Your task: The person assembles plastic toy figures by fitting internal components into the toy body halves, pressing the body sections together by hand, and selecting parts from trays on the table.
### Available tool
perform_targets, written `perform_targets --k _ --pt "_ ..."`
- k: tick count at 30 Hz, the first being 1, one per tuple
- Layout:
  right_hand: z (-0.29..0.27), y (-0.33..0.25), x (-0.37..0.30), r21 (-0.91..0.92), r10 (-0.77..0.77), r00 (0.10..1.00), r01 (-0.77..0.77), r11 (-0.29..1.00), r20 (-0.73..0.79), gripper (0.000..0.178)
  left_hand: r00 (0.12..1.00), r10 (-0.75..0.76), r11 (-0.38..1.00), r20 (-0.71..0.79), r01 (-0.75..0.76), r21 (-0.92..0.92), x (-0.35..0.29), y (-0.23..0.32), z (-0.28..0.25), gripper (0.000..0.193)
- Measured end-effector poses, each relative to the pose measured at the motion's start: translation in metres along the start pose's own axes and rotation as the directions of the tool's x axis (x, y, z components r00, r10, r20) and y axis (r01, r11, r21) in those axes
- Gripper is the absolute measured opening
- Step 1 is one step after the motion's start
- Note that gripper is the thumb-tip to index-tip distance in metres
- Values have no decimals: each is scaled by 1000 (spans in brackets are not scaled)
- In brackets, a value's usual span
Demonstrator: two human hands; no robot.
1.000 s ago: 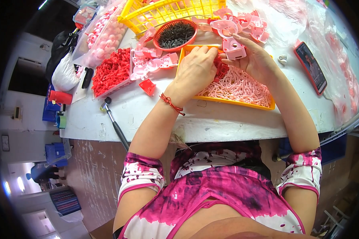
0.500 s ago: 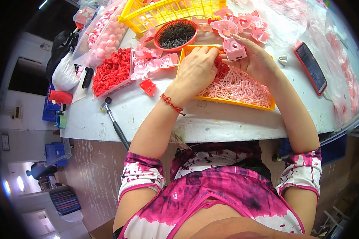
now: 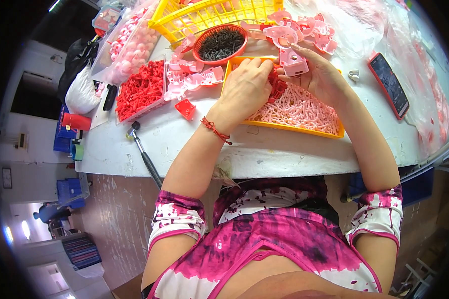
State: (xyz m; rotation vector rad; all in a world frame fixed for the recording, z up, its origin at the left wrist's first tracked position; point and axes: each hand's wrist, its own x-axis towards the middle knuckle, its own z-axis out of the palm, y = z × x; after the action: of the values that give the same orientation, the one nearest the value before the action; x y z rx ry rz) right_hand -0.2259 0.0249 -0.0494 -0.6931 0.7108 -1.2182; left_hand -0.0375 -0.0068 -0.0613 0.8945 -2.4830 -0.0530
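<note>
My right hand (image 3: 325,78) holds a pink plastic part (image 3: 293,66) with a box-shaped end between thumb and fingers. Beside it is my left hand (image 3: 248,85), back upward, its fingers bent and closed toward that part. Its fingertips are hidden, so I cannot make out what they pinch. Red plastic pieces (image 3: 277,88) show below and between the hands. Both hands are over a yellow tray (image 3: 294,128) heaped with thin, wavy pink plastic pieces (image 3: 304,110).
A red basket (image 3: 200,56) of small black pieces stands behind the tray. Pink parts (image 3: 194,79) and a bin of red pieces (image 3: 139,92) lie left, near a black-handled hammer (image 3: 147,160). A yellow crate (image 3: 214,19) is at the back; a phone (image 3: 389,84) lies right.
</note>
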Motion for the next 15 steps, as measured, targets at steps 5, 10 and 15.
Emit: perform_targets --k 5,10,15 --pt "-2 1 1 -14 6 1000 -6 1000 21 32 1000 5 1000 -15 -5 -4 0 0 0 17" --pt "-1 1 0 -6 -5 1000 5 1000 9 33 1000 9 1000 -19 -10 -17 0 1 -1 16" --pt "-3 0 1 -8 6 1000 -6 1000 28 32 1000 11 1000 -15 -11 -11 0 1 -1 16"
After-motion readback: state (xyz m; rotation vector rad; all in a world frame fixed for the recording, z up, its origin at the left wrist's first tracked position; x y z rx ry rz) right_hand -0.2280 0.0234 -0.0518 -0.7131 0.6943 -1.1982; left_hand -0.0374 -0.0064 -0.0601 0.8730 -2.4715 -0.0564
